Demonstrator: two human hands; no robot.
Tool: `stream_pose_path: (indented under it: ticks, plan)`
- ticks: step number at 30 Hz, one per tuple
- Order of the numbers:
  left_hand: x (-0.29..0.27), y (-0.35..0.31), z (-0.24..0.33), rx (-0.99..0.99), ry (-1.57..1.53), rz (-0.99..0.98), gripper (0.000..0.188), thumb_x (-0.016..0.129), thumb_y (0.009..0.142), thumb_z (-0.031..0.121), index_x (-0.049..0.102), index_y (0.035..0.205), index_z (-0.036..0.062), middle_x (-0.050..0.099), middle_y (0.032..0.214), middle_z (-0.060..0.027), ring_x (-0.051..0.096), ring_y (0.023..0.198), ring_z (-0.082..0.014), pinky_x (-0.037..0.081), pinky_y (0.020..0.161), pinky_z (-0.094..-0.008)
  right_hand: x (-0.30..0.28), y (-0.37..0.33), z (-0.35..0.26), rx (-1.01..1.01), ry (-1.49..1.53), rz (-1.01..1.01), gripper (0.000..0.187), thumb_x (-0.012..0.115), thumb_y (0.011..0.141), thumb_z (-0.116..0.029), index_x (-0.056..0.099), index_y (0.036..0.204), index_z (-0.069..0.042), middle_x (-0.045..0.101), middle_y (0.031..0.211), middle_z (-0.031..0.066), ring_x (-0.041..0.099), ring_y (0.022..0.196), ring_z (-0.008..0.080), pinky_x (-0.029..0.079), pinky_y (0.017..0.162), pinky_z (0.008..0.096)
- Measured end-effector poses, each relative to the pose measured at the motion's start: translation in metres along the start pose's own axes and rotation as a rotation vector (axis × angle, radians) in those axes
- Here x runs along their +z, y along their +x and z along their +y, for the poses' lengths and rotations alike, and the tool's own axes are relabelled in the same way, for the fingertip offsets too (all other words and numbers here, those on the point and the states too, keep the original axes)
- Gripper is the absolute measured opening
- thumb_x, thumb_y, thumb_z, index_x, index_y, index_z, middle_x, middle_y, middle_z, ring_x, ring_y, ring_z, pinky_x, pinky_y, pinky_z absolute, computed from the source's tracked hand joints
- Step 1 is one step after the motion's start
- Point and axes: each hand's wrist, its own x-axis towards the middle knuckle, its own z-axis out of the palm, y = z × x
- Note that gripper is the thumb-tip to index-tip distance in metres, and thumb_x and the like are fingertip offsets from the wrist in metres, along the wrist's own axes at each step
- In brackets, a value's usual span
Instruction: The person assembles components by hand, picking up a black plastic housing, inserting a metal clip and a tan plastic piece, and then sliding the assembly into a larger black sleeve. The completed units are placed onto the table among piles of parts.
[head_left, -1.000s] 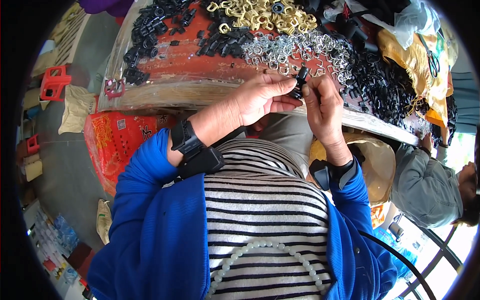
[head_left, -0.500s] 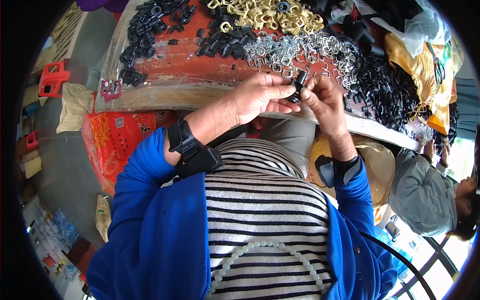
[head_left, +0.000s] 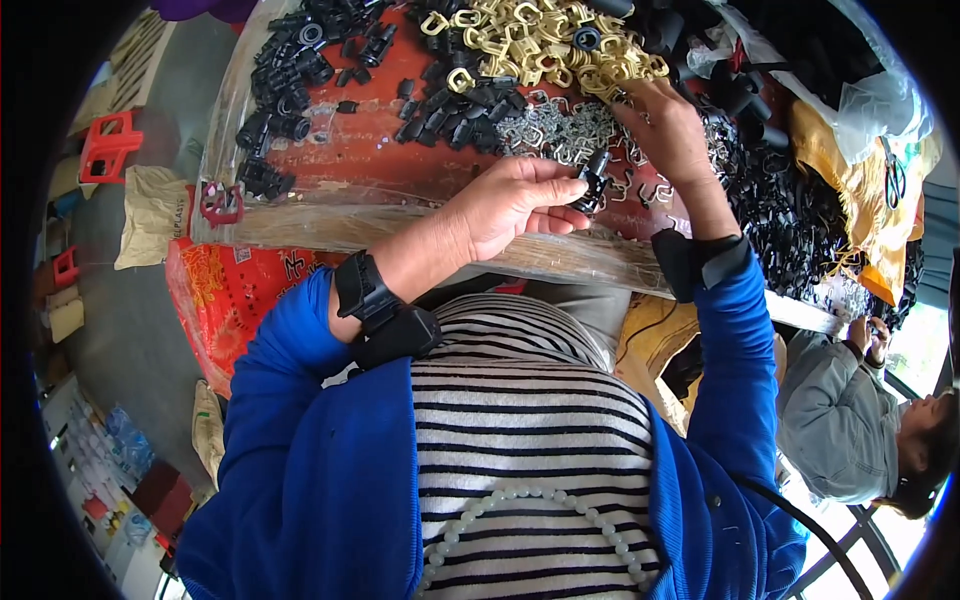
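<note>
My left hand (head_left: 515,205) is closed around a small black plastic connector fitting (head_left: 593,183), its narrow end pointing up, above the table's near edge. Reaching forward, my right hand (head_left: 668,132) has its thumb and fingers bent and apart at the near right edge of a heap of gold-coloured clips (head_left: 530,40). Its fingertips meet the heap, and no piece can be made out between them. Just below that hand lie bent silver wire clips (head_left: 550,130). Small black plastic pieces (head_left: 465,110) are heaped left of the wire clips.
Black fittings (head_left: 285,80) cover the left of the red table (head_left: 350,135), which has a wooden front edge (head_left: 400,205). More small black parts (head_left: 770,200) spread right, beside a yellow sack (head_left: 845,180) with scissors (head_left: 893,175). Another person (head_left: 845,410) works at the far right.
My right hand has left the black fitting and moved forward to the gold-coloured clips. My left hand still holds the fitting at nearly the same place.
</note>
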Motion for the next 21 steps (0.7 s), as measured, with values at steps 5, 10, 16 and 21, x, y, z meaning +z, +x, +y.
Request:
stream_pose_path:
  ticks: [5, 10, 16, 21]
  plan:
    - [0.003, -0.011, -0.005, 0.041, -0.025, 0.049, 0.019, 0.049, 0.081, 0.017, 0.052, 0.094, 0.0034, 0.057, 0.088, -0.0073, 0.056, 0.074, -0.013, 0.045, 0.064, -0.0219, 0.008, 0.006, -0.019, 0.183, -0.08, -0.056, 0.019, 0.06, 0.069, -0.022, 0.057, 0.082, -0.008, 0.055, 0.066, 0.0073, 0.053, 0.054, 0.024, 0.043, 0.051, 0.0321]
    - [0.006, -0.023, -0.007, 0.099, -0.036, 0.079, 0.018, 0.048, 0.081, 0.017, 0.052, 0.094, 0.0048, 0.057, 0.089, -0.0087, 0.057, 0.074, -0.0131, 0.046, 0.063, -0.022, 0.011, 0.001, -0.016, 0.29, -0.026, -0.057, 0.016, 0.055, 0.069, -0.021, 0.056, 0.08, -0.009, 0.055, 0.07, 0.0078, 0.055, 0.062, 0.0261, 0.044, 0.054, 0.034]
    - [0.009, -0.032, -0.018, 0.139, -0.055, 0.104, 0.018, 0.048, 0.081, 0.017, 0.052, 0.094, 0.0058, 0.057, 0.091, -0.01, 0.057, 0.073, -0.013, 0.046, 0.061, -0.0223, 0.003, -0.002, -0.034, 0.107, -0.055, 0.002, 0.018, 0.052, 0.07, -0.018, 0.055, 0.086, -0.009, 0.054, 0.075, 0.0107, 0.055, 0.065, 0.0269, 0.044, 0.055, 0.0357]
    - [0.005, -0.029, -0.012, 0.13, -0.095, 0.135, 0.016, 0.049, 0.08, 0.016, 0.052, 0.093, 0.0066, 0.057, 0.089, -0.0097, 0.056, 0.07, -0.0126, 0.046, 0.059, -0.0219, 0.009, 0.012, -0.031, 0.175, -0.213, -0.174, 0.021, 0.051, 0.07, -0.017, 0.052, 0.09, -0.01, 0.054, 0.081, 0.0121, 0.055, 0.067, 0.029, 0.045, 0.057, 0.0375]
